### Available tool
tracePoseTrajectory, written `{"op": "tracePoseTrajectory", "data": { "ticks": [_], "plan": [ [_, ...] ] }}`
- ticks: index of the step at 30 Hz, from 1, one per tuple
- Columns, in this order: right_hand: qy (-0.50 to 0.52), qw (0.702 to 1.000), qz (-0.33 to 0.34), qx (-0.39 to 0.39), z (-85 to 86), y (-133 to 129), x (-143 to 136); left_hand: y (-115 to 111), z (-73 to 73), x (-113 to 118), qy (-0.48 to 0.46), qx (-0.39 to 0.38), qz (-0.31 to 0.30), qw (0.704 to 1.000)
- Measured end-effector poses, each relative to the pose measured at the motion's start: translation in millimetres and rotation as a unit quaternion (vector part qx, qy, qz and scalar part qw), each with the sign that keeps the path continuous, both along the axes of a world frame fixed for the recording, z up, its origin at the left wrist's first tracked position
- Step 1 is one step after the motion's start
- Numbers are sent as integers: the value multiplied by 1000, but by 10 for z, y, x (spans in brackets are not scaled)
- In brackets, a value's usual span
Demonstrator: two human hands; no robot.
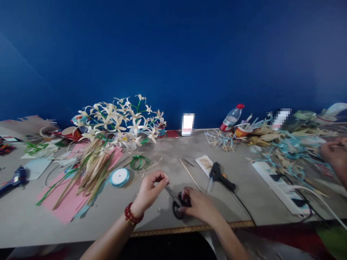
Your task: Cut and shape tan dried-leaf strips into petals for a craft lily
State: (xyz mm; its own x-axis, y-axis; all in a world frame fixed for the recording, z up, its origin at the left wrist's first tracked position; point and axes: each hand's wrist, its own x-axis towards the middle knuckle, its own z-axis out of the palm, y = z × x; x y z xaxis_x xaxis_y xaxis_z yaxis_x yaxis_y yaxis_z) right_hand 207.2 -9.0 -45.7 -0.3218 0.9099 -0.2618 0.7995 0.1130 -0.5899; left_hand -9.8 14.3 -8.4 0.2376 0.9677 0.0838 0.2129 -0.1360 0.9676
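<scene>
Black-handled scissors (177, 208) are in my right hand (199, 205), with its fingers at the handle loops. Their blades point up and to the left, toward my left hand (152, 189). That hand wears a red beaded bracelet and is closed in a pinch at the blade tips. What it pinches is too small and blurred to name. Left of it lies a spool of light blue ribbon (119, 177). A black glue gun (222, 177) rests on the table beyond my right hand, near a thin stick (191, 176).
Cream artificial flowers (119, 119) stand at the back left. Long dry husk strips (94, 169) lie over pink paper (58, 202). Right are a white power strip (279, 187) with cords, a bottle (231, 117), blue ribbon scraps (290, 146) and another person's hand (334, 155).
</scene>
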Motion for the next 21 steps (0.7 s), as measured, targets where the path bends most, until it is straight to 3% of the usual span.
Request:
{"op": "tracePoseTrajectory", "data": {
  "ticks": [6, 10, 14, 21],
  "plan": [
    [182, 979, -1, 90, 350, 111, -223, 8, -58, 45, -39, -13, -24, 999],
    [202, 971, 6, 127, 253, 231, -267, 14, -67, -32, -62, -10, -2, 998],
    [185, 964, -49, 186, 134, 342, -195, 21, -44, -132, -13, 18, 4, 1000],
    [288, 953, 4, 88, 371, 415, -386, 78, 25, -68, 108, 80, -6, 991]
  ]
}}
